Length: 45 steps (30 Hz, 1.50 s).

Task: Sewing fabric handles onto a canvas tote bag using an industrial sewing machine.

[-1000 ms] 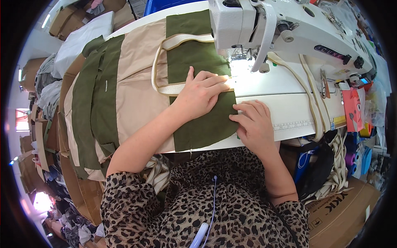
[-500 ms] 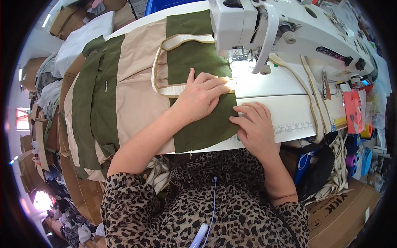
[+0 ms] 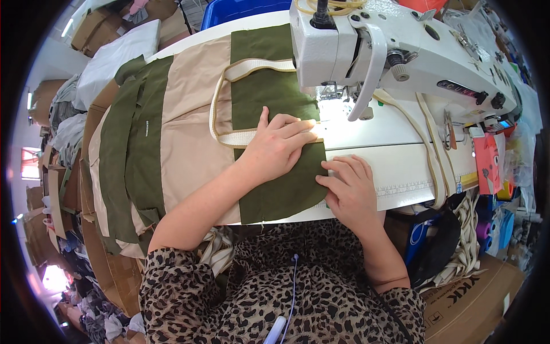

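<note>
A fabric panel in dark green (image 3: 275, 192) and beige (image 3: 195, 92) lies flat on the sewing table, its right edge beside the sewing machine's (image 3: 326, 43) lit needle area. A white strap with tan edges (image 3: 215, 109) loops over it, one end running to the needle area, the other end partly under the machine head. My left hand (image 3: 278, 146) lies spread on the lower strap end and green cloth, fingertips close to the needle area. My right hand (image 3: 350, 189) rests at the cloth's right edge, fingers loosely bent and apart; its thumb is partly hidden.
Long tan-edged straps (image 3: 427, 137) lie across the table's right side, near small scissors (image 3: 448, 129). A ruler strip (image 3: 401, 187) runs along the front edge. A blue bin (image 3: 243, 14) stands behind; cardboard boxes (image 3: 475, 298) and cloth heaps flank the table.
The whole scene sits slightly lower in the picture. Relative to the machine, the cloth, the strap and both hands keep nearly the same places.
</note>
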### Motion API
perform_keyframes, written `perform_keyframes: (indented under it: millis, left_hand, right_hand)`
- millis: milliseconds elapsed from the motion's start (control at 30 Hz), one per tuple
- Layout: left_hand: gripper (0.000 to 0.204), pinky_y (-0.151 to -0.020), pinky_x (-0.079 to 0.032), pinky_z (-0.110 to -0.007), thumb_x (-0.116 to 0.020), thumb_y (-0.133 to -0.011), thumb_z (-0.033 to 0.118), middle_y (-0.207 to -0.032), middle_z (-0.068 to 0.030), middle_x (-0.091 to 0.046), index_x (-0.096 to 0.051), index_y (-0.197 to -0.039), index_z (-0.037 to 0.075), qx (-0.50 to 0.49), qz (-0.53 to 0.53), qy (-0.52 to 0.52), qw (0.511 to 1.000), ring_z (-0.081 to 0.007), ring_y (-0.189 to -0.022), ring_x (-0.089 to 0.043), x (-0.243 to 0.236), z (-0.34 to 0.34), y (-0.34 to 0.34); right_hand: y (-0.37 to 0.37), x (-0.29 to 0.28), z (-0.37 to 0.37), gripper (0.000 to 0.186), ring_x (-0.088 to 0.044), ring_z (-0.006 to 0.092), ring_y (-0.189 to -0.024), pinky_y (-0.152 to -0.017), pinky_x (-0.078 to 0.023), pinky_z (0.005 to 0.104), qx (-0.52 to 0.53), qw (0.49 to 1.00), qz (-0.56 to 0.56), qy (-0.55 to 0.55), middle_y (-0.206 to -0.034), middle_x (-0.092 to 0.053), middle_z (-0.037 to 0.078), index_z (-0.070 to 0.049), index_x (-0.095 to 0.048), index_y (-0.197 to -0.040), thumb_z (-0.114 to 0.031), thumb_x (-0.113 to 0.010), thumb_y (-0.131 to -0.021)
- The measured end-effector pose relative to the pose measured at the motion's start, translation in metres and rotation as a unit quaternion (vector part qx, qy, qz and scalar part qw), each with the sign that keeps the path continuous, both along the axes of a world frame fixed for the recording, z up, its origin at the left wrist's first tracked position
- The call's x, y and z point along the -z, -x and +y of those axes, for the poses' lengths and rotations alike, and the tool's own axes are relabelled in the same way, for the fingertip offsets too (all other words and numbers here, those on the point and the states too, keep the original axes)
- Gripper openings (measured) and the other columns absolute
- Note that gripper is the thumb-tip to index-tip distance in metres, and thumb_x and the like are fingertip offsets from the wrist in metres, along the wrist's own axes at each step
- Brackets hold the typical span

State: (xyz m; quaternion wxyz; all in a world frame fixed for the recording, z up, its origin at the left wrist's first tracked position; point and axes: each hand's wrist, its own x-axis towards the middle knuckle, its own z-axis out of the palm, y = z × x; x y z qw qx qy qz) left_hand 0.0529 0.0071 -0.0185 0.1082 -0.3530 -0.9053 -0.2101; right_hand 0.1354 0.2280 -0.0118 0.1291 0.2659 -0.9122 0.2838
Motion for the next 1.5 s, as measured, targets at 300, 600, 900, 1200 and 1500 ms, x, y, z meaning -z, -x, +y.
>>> perform_keyframes:
  millis: [300,600,900,1200,1500]
  left_hand:
    - [0.032,-0.106,-0.038,-0.068,-0.070,-0.084,0.007,-0.129,0.0025,-0.067,-0.072,-0.114,0.017,0.000,-0.001,-0.004,1.000,-0.0235,-0.115,-0.060,-0.001,0.001,0.001]
    - [0.030,-0.107,-0.037,-0.069,-0.070,-0.086,0.007,-0.127,0.0021,-0.067,-0.072,-0.114,0.018,0.001,0.000,-0.007,1.000,-0.0233,-0.116,-0.060,0.000,0.001,0.006]
    - [0.027,-0.107,-0.038,-0.070,-0.069,-0.087,0.009,-0.120,0.0013,-0.067,-0.072,-0.112,0.018,0.016,0.000,-0.008,1.000,-0.0249,-0.116,-0.060,0.005,-0.001,0.034]
    - [0.023,-0.106,-0.039,-0.070,-0.068,-0.088,0.010,-0.121,0.0005,-0.068,-0.071,-0.109,0.016,0.018,0.005,0.000,1.000,-0.0252,-0.118,-0.060,0.005,-0.002,0.043]
    - [0.027,-0.107,-0.039,-0.063,-0.063,-0.088,0.007,-0.124,-0.0016,-0.068,-0.071,-0.113,0.014,0.018,0.019,0.009,1.000,-0.0268,-0.121,-0.058,0.006,-0.001,0.046]
  right_hand:
    - [0.001,0.000,0.001,0.030,-0.057,0.0243,-0.119,-0.109,-0.040,0.0500,-0.004,1.000,0.000,-0.007,-0.120,-0.064,0.003,-0.011,-0.072,-0.100,-0.006,-0.075,-0.070]
    - [0.000,-0.002,0.001,0.030,-0.057,0.0240,-0.118,-0.110,-0.039,0.0496,0.004,1.000,-0.005,-0.004,-0.120,-0.064,0.003,-0.011,-0.072,-0.101,-0.007,-0.075,-0.071]
    - [0.003,-0.005,-0.005,0.031,-0.057,0.0238,-0.115,-0.109,-0.037,0.0476,0.039,0.999,-0.027,-0.007,-0.124,-0.063,0.003,-0.011,-0.073,-0.106,-0.006,-0.073,-0.075]
    - [0.005,-0.005,-0.006,0.030,-0.057,0.0244,-0.114,-0.104,-0.040,0.0437,0.048,0.999,-0.007,-0.011,-0.123,-0.065,0.004,-0.009,-0.074,-0.105,-0.005,-0.073,-0.075]
    - [0.006,-0.002,-0.005,0.023,-0.060,0.0266,-0.112,-0.102,-0.041,0.0416,0.059,0.998,-0.018,0.020,-0.121,-0.067,0.003,-0.009,-0.075,-0.101,-0.004,-0.070,-0.079]
